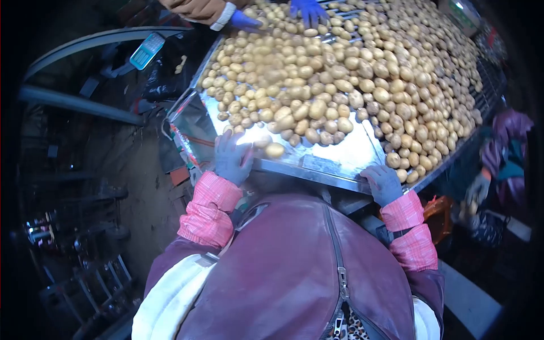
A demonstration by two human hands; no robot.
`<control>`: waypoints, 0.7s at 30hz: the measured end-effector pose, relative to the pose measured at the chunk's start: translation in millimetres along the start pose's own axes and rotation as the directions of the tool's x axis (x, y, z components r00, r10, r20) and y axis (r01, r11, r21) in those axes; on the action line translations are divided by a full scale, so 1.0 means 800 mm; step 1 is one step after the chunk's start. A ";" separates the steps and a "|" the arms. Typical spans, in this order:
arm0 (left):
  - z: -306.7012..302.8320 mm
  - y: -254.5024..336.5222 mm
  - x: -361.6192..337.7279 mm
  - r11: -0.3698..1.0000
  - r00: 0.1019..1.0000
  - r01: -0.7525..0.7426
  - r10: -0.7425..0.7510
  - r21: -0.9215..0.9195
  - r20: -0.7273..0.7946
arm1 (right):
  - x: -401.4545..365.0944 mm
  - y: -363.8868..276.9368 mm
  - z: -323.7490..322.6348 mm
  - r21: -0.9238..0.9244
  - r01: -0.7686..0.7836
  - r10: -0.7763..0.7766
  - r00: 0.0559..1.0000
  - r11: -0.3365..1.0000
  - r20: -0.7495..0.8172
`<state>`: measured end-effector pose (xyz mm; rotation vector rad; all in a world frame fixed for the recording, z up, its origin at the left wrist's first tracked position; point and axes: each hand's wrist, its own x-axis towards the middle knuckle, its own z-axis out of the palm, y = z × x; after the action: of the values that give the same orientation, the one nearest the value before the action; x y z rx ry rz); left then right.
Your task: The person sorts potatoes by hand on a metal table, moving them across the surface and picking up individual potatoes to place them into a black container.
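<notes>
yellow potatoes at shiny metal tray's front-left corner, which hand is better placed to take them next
Probably the grey-gloved left hand: it's beside those potatoes; the gloved right hand sits farther off.

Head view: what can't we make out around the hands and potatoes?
All in the head view:
Left hand and right hand: palm sides hidden by the backs of the hands.
Metal tray: much of its surface hidden by potatoes.
Turquoise device: markings too small to read.
Co-worker's brown sleeve: upper end cut off by the top edge.
</notes>
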<state>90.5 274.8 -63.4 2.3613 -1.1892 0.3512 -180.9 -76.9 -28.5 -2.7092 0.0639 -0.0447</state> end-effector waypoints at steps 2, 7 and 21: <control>-0.004 -0.004 -0.003 0.999 0.997 0.041 -0.042 0.013 0.064 | 0.010 -0.017 0.000 -0.043 -0.027 0.026 0.999 0.999 -0.039; 0.012 -0.019 0.045 0.998 0.974 -0.034 0.021 0.054 0.225 | 0.037 -0.035 0.014 -0.040 -0.088 0.083 0.992 0.995 -0.098; 0.055 -0.102 0.071 0.991 0.942 0.015 -0.059 0.136 0.331 | 0.250 -0.010 0.061 -0.109 0.111 -0.136 0.957 0.988 -0.255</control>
<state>190.7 255.1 -101.0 2.6298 -1.3021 0.0126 21.0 -60.0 -65.0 -2.7810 -0.0259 -0.4483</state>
